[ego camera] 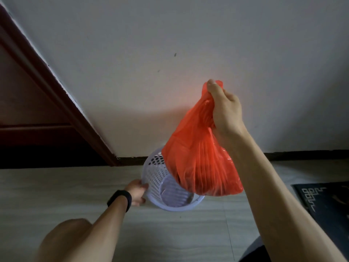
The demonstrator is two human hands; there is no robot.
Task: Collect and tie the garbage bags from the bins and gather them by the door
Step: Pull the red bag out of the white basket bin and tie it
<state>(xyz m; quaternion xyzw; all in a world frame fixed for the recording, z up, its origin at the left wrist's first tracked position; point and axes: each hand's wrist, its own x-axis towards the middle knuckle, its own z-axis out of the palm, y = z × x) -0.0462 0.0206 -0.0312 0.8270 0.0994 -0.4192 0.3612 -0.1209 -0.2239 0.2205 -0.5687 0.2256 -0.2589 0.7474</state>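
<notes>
A red-orange plastic garbage bag (pixel 200 157) hangs in the air in front of the white wall, its bunched top gripped in my right hand (pixel 224 108). The bag's bulging bottom covers the far right part of a pale lilac perforated bin (pixel 156 178). The bin stands on the floor at the foot of the wall, tipped toward me, and its inside looks bare. My left hand (pixel 137 191), with a black band on the wrist, grips the bin's left rim.
A dark red-brown door frame (pixel 56 87) runs diagonally on the left, with the door (pixel 22 91) beside it. A black skirting strip (pixel 302 155) lines the wall's base. A dark mat with white marks (pixel 324 203) lies at the right on the pale tiled floor (pixel 56 190).
</notes>
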